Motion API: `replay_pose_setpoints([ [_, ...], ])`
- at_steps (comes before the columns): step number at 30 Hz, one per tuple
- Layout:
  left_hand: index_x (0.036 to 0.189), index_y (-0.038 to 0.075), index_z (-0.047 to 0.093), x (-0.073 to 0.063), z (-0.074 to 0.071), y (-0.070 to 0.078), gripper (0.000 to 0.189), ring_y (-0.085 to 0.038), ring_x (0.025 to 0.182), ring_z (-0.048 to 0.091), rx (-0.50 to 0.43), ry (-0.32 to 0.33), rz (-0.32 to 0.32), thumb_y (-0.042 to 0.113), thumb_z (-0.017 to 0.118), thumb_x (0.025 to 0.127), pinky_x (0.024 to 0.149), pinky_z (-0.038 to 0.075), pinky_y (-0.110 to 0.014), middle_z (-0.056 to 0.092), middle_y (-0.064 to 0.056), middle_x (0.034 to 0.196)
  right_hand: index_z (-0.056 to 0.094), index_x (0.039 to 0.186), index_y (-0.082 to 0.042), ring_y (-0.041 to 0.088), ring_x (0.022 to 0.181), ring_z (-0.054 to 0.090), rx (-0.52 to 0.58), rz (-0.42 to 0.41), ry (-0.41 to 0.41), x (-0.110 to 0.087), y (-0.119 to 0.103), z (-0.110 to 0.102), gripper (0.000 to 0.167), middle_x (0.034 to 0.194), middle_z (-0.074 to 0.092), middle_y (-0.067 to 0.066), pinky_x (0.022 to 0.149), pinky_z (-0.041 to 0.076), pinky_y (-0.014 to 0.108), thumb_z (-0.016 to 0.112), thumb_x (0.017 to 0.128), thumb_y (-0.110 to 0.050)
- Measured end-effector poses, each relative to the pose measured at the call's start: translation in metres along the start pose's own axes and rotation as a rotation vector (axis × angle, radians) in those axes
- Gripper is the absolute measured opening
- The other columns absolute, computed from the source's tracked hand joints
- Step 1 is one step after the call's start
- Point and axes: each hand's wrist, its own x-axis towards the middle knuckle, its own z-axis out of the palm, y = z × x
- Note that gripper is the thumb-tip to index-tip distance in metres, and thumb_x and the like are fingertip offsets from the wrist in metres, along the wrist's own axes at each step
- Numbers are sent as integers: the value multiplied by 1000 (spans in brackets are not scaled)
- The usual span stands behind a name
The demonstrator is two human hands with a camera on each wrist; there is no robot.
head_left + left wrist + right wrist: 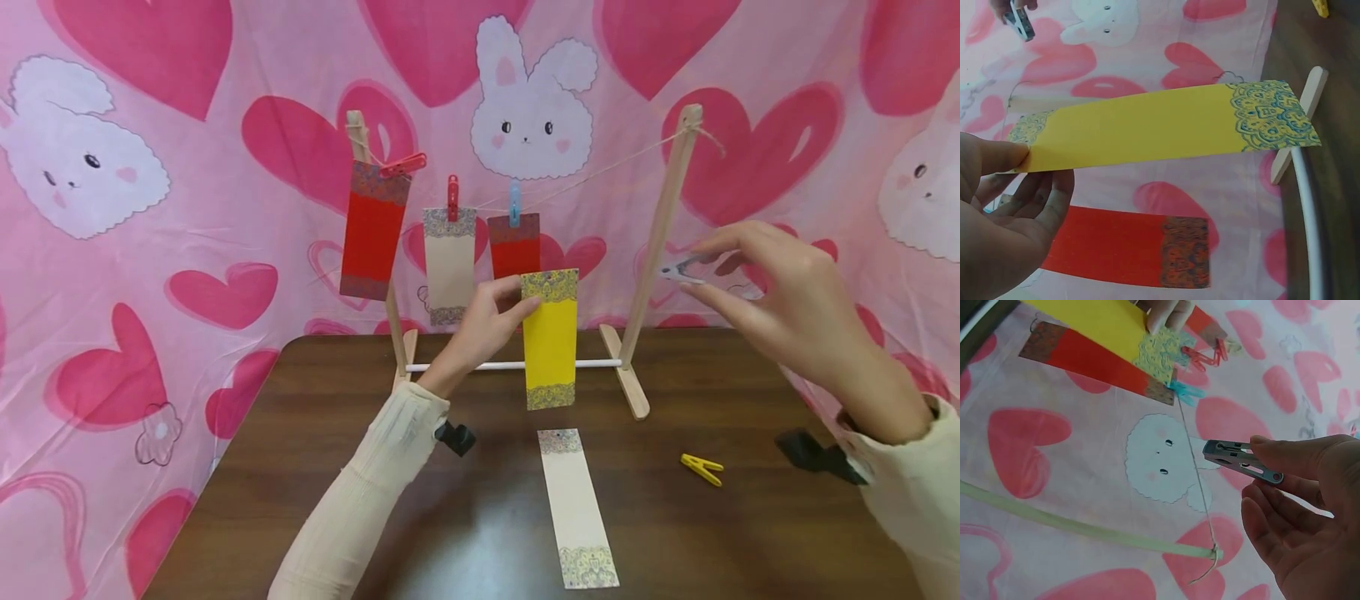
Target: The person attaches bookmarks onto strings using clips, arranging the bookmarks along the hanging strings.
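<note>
My left hand (486, 323) pinches the top of a yellow card (551, 346) with patterned ends, which hangs upright in front of the rack. To the right, my right hand (787, 304) pinches a grey clothespin (1241, 461) between thumb and fingers, beside the rack's right post. A string (611, 171) runs between the posts. On it hang a red card (372, 237) and a cream card (450, 271), each under a red clothespin, and another red card (1122, 244) under a blue clothespin (515, 202). The yellow card partly covers this last one in the head view.
On the brown table (300, 500) lie a cream card (576, 500) with patterned ends and a yellow clothespin (702, 468) to its right. The wooden rack has slanted posts (660, 242), feet and a white crossbar (592, 363). Behind it hangs a pink heart-and-rabbit cloth (247, 50).
</note>
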Motion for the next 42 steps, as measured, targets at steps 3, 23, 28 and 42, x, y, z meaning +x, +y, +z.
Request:
replay_pose_setpoints([
  [3,120,2,67,9,-5,4,25,-23,91,66,-29,4,15,13,64,98,86,56,-33,70,-10,109,68,106,-1,-1,84,54,32,-10,-25,12,-1,2,47,93,68,2,81,40,6,88,64,7],
  [23,93,-7,65,80,22,11,19,-25,81,70,-72,135,0,11,63,98,80,59,-37,70,-18,90,61,94,4,15,72,42,25,-106,-179,109,4,20,22,81,58,9,64,36,14,79,81,5],
  [28,104,-4,69,89,31,14,18,-25,83,71,-98,150,-9,12,61,100,82,58,-38,71,-18,93,62,96,4,18,72,45,14,-72,-262,135,7,26,18,84,60,12,62,38,14,75,85,1],
  [42,121,1,68,90,39,5,25,-22,90,69,-41,184,-85,13,58,101,81,58,-31,72,-13,108,64,103,3,21,77,50,-5,22,-456,173,16,46,14,92,63,14,70,49,21,69,92,-5],
])
